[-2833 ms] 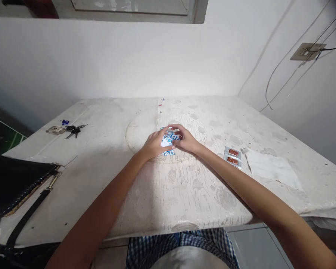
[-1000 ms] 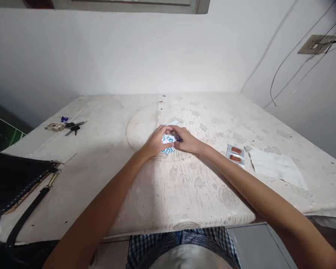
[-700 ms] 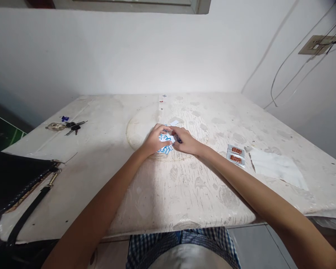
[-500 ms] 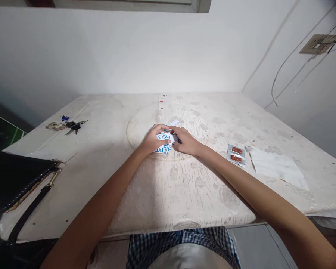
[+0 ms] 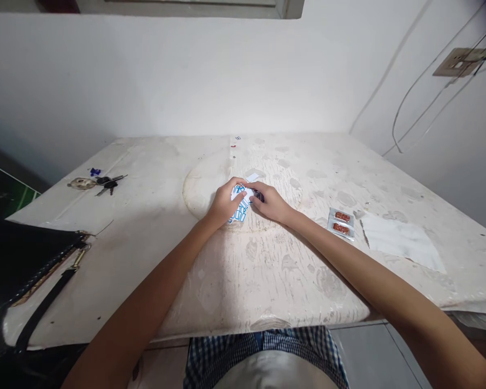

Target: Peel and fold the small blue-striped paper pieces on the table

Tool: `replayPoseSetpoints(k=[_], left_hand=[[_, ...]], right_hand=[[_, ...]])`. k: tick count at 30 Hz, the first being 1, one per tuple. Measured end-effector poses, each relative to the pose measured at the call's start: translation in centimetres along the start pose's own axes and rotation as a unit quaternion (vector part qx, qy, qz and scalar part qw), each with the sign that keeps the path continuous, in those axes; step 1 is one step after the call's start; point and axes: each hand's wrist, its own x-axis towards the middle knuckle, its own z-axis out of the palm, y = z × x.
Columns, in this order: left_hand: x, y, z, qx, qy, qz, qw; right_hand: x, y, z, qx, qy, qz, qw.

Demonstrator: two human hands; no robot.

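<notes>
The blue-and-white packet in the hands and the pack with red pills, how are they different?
The blue-and-white packet is gripped between the left hand and right hand; the blister pack lies untouched further right. The packet shows blue print on white, while the blister pack is silvery with two reddish pill rows. Both are small and flat, over the same white table.

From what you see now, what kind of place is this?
Probably a room in a home: a worn white table against a plain wall, with keys, pill blister packs and a black bag.

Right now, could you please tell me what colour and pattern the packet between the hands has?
The packet is white with blue printed markings; the head view shows it.
</notes>
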Motion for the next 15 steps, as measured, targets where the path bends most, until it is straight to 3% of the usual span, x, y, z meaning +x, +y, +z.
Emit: replayPoseSetpoints(k=[4,10,12,15], left_hand=[[1.7,0.6,-0.1,0.038,0.026,0.062,0.997],[6.8,2.1,-1.8,0.007,0.163,0.002,0.987],[8.1,2.1,-2.5,-0.052,0.179,-0.022,0.982],[8.7,1.8,-3.5,-0.163,0.156,-0.055,0.973]], right_hand=[[1.1,0.1,-0.3,0.017,0.064,0.032,0.997],[4.4,-0.7,-2.3,0.151,0.184,0.135,0.962],[5.2,-1.0,-3.2,0.185,0.185,0.141,0.955],[5.5,-1.5,-4.4,0.183,0.155,0.118,0.964]])
